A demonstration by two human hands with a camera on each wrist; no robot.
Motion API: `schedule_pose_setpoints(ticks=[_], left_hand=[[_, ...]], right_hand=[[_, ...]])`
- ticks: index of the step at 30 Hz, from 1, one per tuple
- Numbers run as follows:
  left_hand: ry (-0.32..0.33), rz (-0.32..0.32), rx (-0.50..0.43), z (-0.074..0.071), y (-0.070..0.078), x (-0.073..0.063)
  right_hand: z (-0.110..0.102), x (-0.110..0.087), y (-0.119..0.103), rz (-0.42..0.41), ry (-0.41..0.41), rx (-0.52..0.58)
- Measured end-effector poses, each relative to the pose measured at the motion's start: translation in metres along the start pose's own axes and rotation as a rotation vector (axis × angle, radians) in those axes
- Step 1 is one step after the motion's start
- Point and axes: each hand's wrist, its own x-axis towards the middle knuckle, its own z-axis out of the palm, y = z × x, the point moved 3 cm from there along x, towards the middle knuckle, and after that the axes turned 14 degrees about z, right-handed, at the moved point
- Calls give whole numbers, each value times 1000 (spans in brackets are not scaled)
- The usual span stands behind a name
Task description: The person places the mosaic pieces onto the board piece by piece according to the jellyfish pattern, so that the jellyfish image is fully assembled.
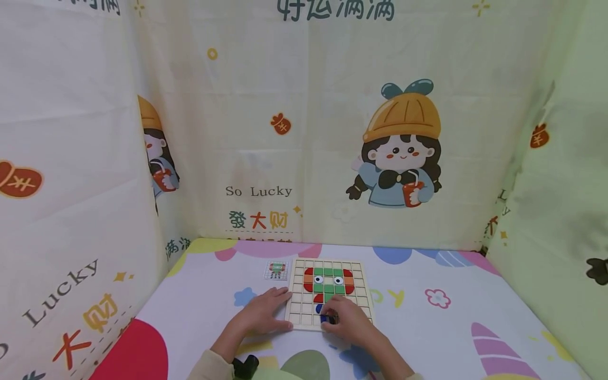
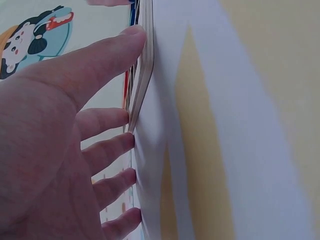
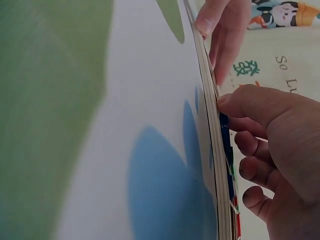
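Observation:
A pale wooden grid board (image 1: 295, 309) lies on the table with tiles forming a figure: green tiles (image 1: 328, 272), red rounded corner tiles (image 1: 349, 274), orange tiles and two eye tiles (image 1: 338, 281). My left hand (image 1: 263, 311) rests along the board's left side, fingers spread, thumb at the near corner; in the left wrist view its thumb (image 2: 132, 37) touches the board's edge. My right hand (image 1: 349, 319) is over the near part of the board. Its thumb and index finger pinch at a blue tile (image 1: 324, 319), partly hidden by the fingers. Another blue tile (image 1: 319, 309) sits just beyond.
A small pattern card (image 1: 276, 270) showing a similar figure lies beyond my left hand, beside the board. The white table cover (image 1: 418, 332) has colourful printed shapes. Printed cloth (image 1: 328, 158) hangs around the back and sides. A black object (image 1: 245, 366) is by the left sleeve.

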Motion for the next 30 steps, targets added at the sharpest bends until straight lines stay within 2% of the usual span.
schedule_pose_setpoints(ticks=[4, 10, 17, 24, 30], left_hand=[[1, -5, -3, 0, 1, -1], [2, 2, -6, 0, 0, -1], [1, 0, -12, 0, -1, -1], [3, 4, 5, 1, -3, -1], [5, 4, 11, 0, -2, -2]], right_hand=[[1, 1, -3, 25, -7, -2], [0, 0, -5, 17, -17, 8], [-5, 4, -3, 23, -41, 68], [-8, 14, -5, -56, 18, 37], [-5, 21, -9, -101, 9, 20]])
